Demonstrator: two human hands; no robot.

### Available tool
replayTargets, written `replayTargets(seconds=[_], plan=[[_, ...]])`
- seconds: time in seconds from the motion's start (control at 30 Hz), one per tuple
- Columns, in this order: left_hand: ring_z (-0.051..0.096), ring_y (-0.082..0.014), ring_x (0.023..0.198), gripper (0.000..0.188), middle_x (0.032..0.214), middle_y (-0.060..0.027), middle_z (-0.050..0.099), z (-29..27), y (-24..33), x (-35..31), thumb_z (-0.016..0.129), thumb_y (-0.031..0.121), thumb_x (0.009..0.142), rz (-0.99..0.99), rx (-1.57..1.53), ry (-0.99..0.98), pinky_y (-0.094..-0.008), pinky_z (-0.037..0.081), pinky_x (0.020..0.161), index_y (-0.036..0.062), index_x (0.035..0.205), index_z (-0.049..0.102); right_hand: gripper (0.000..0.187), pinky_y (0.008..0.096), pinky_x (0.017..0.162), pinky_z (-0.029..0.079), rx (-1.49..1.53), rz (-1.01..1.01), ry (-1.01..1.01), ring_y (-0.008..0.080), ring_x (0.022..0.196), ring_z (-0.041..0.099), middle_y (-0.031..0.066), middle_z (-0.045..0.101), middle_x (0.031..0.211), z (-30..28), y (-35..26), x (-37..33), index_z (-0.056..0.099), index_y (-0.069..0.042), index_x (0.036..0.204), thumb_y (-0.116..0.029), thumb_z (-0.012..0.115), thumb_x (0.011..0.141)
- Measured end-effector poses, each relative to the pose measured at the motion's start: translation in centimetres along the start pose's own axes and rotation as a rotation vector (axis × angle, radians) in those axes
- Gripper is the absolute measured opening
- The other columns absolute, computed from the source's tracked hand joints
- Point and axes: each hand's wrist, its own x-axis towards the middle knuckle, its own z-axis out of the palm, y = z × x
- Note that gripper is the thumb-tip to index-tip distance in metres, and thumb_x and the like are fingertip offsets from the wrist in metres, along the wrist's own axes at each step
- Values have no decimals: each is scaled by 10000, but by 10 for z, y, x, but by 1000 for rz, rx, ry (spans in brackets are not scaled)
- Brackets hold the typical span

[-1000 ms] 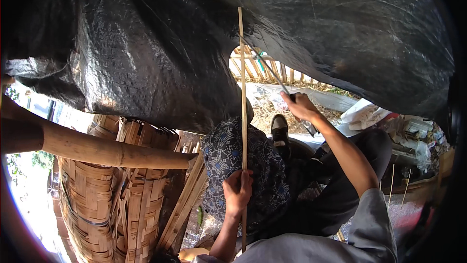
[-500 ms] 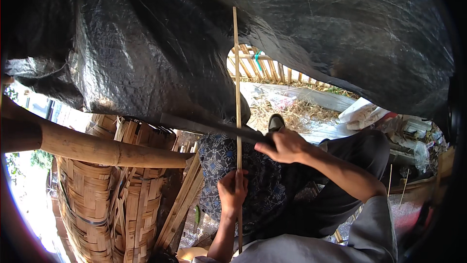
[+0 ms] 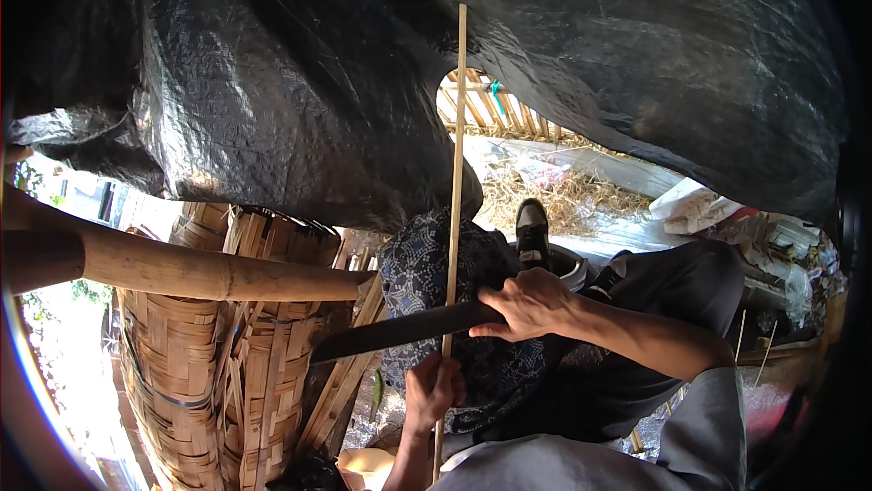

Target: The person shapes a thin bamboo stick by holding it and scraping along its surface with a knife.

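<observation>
A long, thin bamboo strip point(image 3: 459, 164) stands lengthwise in front of me, running from near my waist up to the dark sheeting. Low on the strip, my left hand point(image 3: 433, 389) is closed round it. My right hand point(image 3: 529, 306) grips the handle of a machete point(image 3: 400, 331), its fingers wrapped round and hiding the handle. The dark blade points left and crosses the strip just above my left hand. Under both lies a blue patterned cloth point(image 3: 413, 264) over my lap.
Woven bamboo baskets point(image 3: 173, 373) stand at the left, below a thick bamboo pole point(image 3: 218, 278). Split bamboo pieces point(image 3: 341, 391) lean beside them. Black plastic sheeting point(image 3: 300, 100) hangs across the top. Dry straw point(image 3: 581, 196) and plastic scraps point(image 3: 790, 273) lie at the far right.
The machete has come down along the strip toward my left hand, its tip now lower. The strip's top has shifted right and tilts slightly. My left hand still holds it.
</observation>
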Motion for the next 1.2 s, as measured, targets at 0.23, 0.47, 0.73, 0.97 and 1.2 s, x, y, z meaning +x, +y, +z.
replayTargets(seconds=[0.23,0.47,0.73,0.97,1.2], plan=[[627,-241,557,335,677,-142,592,-5,30,30,436,211,944,-233,-714,-75,-346,569,540,-100,917,557,657,372,377,454,46,20,-9,281,415,570,153,514,471,-2,2,5,577,-25,769,-657,407,826],[445,-94,429,267,599,-26,476,-2,29,50,426,241,964,-228,-864,-176,-220,341,374,5,891,527,650,392,393,466,81,19,41,306,428,577,161,516,473,-4,2,8,576,-11,774,-642,432,825],[251,-46,391,236,543,61,275,12,30,54,366,240,979,-243,-863,-139,-196,237,360,87,848,489,667,384,402,475,50,82,-36,288,437,589,147,534,476,-13,9,10,584,-15,729,-656,425,821],[210,-48,384,265,510,57,259,18,36,55,367,248,975,-258,-834,-113,-213,207,341,108,760,436,592,403,463,468,257,335,-39,324,476,582,171,554,517,-13,29,20,627,-18,853,-591,481,831],[270,-46,415,270,531,48,286,29,8,72,366,185,967,349,-165,1,-229,262,345,57,741,441,706,419,451,464,201,203,63,294,454,568,155,518,473,-11,40,18,595,-5,634,-657,407,830]])
